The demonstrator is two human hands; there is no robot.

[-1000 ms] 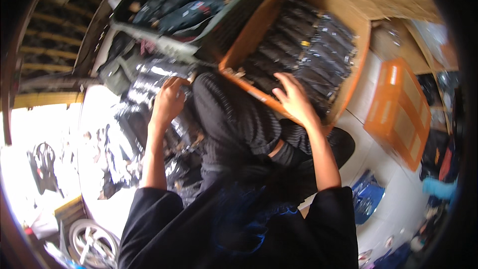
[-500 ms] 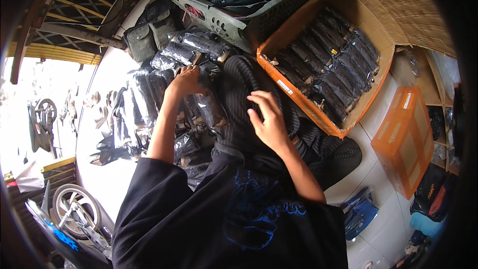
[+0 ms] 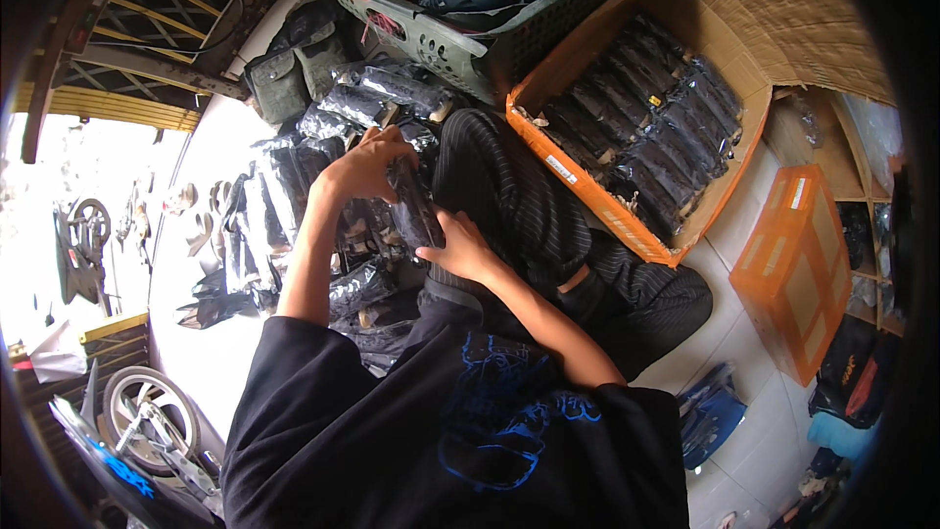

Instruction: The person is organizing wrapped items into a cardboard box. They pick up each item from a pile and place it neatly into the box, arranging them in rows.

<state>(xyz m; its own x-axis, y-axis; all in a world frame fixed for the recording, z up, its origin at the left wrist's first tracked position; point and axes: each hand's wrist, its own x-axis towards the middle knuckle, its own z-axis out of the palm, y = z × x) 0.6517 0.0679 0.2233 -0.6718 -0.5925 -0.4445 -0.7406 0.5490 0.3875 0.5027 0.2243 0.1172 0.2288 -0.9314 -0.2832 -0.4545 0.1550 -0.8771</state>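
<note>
A dark folding umbrella (image 3: 413, 208) in a clear plastic sleeve is held between my two hands, tilted, beside my bent leg. My left hand (image 3: 364, 167) is closed round its upper end. At the lower end my right hand (image 3: 458, 247) grips it with the thumb on the near side. Beneath and to the left lies a heap of similar sleeved umbrellas (image 3: 279, 191), some showing pale wooden-looking handle ends. The fingertips of both hands are partly hidden.
An open carton (image 3: 676, 257) holding rows of sleeved umbrellas stands to the right. Behind is a grey-green plastic crate (image 3: 441, 57) with more umbrellas. A taped orange box (image 3: 795, 274) stands farther right; a grey bag (image 3: 274, 78) lies behind the heap. A blue package (image 3: 713, 426) rests on the tiles.
My right hand has moved left and down from beside my leg and taken hold of the umbrella. My left hand has shifted slightly, and the umbrella is drawn a little closer.
</note>
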